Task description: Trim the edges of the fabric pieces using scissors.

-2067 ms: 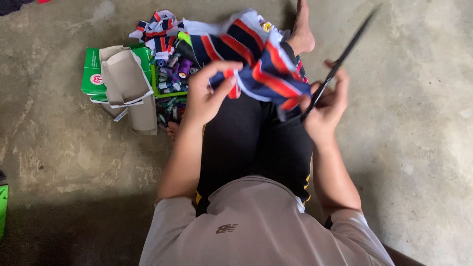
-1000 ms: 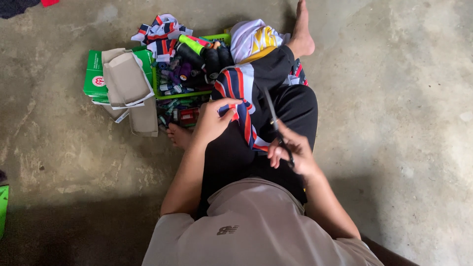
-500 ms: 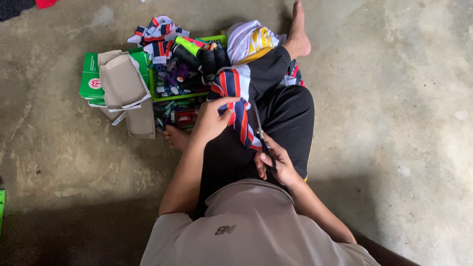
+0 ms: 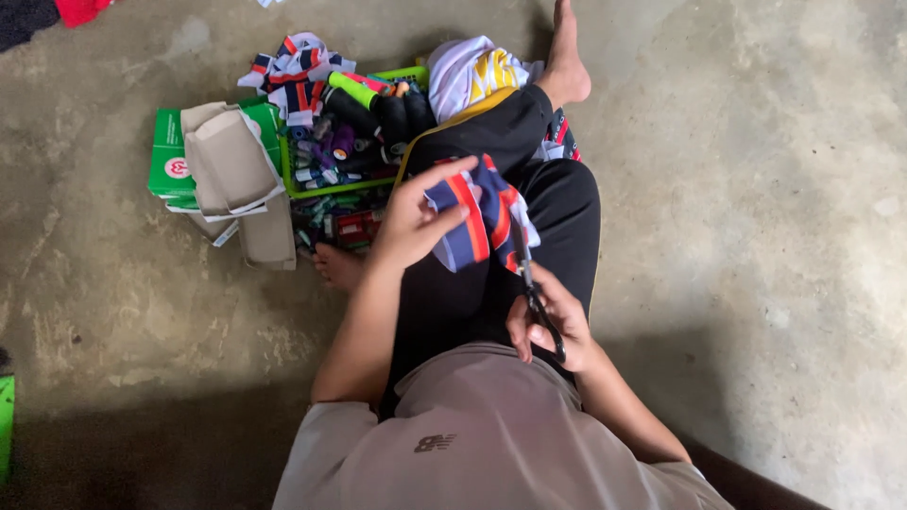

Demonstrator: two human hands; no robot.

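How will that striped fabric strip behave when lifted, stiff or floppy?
Likely floppy: the striped fabric strip folds and droops from the left hand. Probably light, pinched by fingers alone. It may sag away from the scissors in the right hand.

Navy, red and white striped cloth (image 4: 477, 219), black scissors (image 4: 532, 288), green basket (image 4: 326, 184), grey concrete floor (image 4: 756, 236)

The scissors (image 4: 529, 283) (raised earlier) now cut into the lowered striped cloth (image 4: 477, 215).

Home sewing corner: bare concrete floor (image 4: 756, 189), fabric scraps (image 4: 293, 71).
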